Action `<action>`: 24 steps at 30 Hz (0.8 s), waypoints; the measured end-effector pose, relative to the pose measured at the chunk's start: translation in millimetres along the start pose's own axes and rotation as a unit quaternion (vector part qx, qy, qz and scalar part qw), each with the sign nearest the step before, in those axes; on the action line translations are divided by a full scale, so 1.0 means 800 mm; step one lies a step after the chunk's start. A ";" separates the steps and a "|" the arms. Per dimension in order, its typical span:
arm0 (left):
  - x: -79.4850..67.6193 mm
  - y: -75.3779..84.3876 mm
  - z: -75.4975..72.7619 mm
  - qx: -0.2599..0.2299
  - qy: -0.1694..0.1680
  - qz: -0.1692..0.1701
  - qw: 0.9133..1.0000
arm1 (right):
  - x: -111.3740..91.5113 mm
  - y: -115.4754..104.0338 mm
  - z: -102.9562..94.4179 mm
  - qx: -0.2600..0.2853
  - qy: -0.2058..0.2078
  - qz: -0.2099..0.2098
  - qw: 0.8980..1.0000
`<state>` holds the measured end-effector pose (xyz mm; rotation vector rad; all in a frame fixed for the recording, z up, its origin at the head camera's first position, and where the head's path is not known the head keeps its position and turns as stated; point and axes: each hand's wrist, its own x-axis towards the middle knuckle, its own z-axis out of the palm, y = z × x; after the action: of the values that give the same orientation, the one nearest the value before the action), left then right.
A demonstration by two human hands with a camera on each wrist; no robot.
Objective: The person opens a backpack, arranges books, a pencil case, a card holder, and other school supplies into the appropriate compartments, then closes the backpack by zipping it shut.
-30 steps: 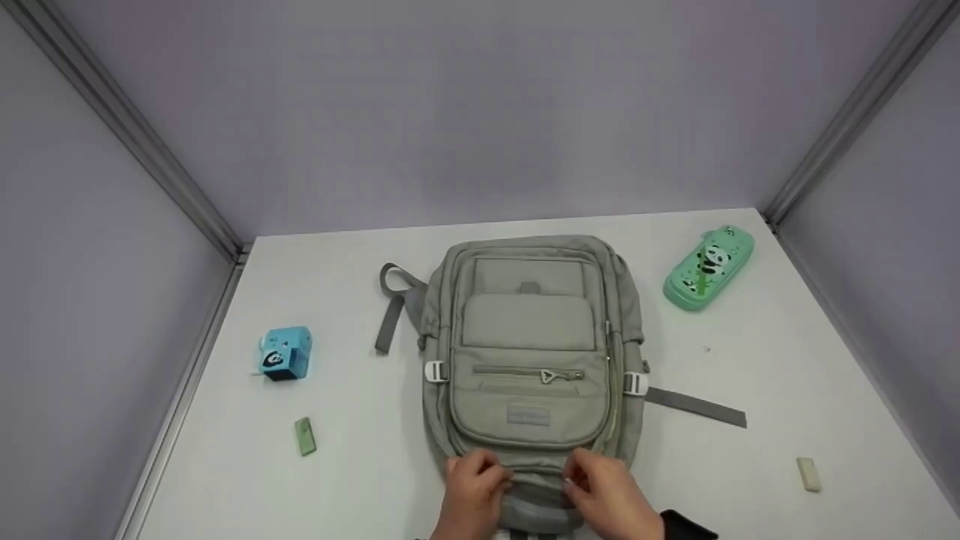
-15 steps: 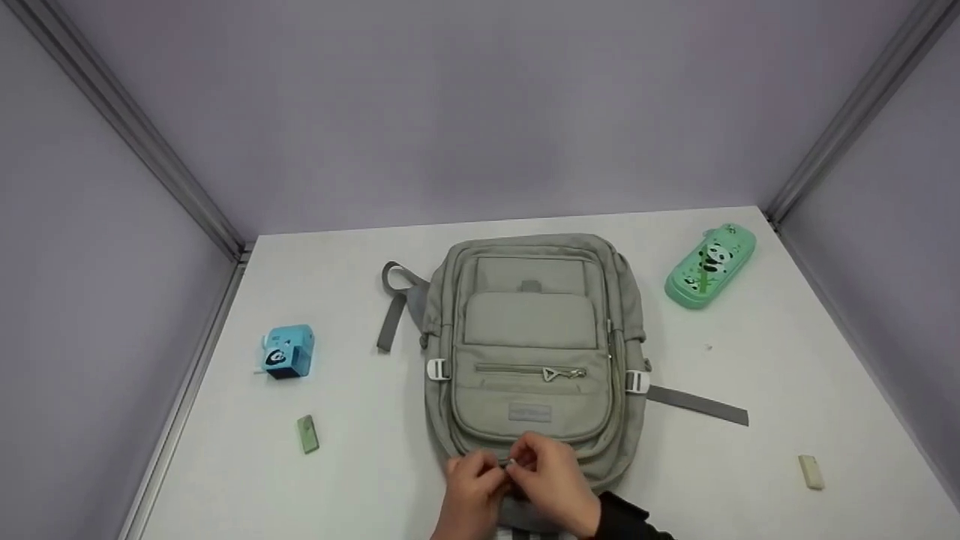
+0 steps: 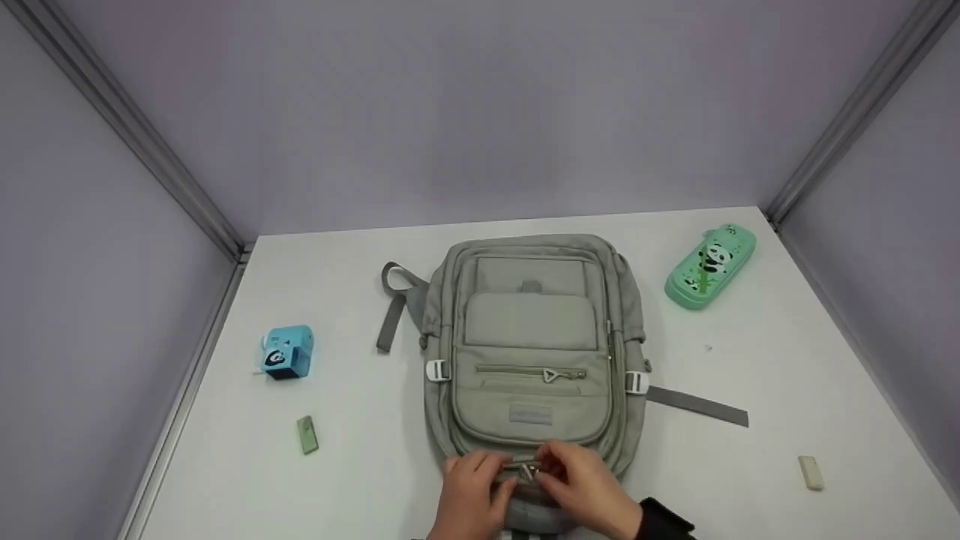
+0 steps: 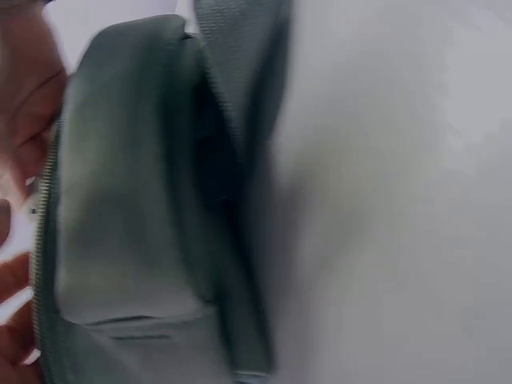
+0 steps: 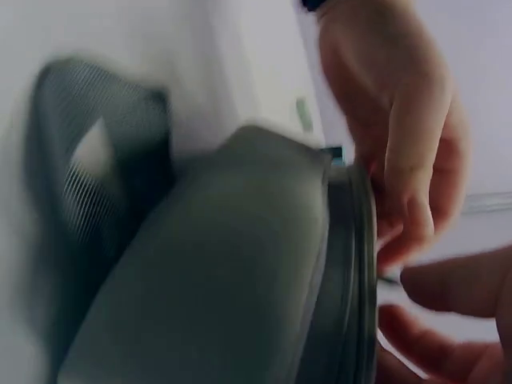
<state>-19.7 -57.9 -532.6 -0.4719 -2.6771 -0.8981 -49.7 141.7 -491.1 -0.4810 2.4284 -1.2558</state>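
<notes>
Half a second ago, the right hand (image 3: 585, 487) crowds the left hand (image 3: 469, 491); now it sits slightly further right, and a zipper pull (image 3: 528, 472) shows between them at the bottom centre of the frame. The work, it seems, centres on that pull. The backpack (image 3: 529, 322) lies unmoved on the surface (image 3: 360, 465), centre to lower centre. The left thumb and forefinger stand apart; whether either hand's fingers clamp anything, I cannot tell.
</notes>
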 end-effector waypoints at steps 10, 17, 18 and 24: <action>0.030 0.019 -0.012 0.017 -0.164 -0.025 0.986 | -0.017 0.052 -0.031 -0.251 0.126 -0.147 0.948; 0.040 0.027 -0.007 0.038 -0.212 0.010 0.976 | -0.015 0.058 -0.031 -0.290 0.144 -0.216 0.921; 0.040 0.028 -0.006 0.042 -0.210 0.014 0.977 | -0.015 0.058 -0.029 -0.296 0.149 -0.224 0.916; 0.036 0.032 -0.002 0.030 -0.131 0.074 0.988 | -0.015 0.058 -0.018 -0.305 0.155 -0.231 0.911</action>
<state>-35.9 -32.8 -507.4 -0.8132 -2.8448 -0.7578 -52.4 182.5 -519.6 -1.1604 3.0996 -0.7202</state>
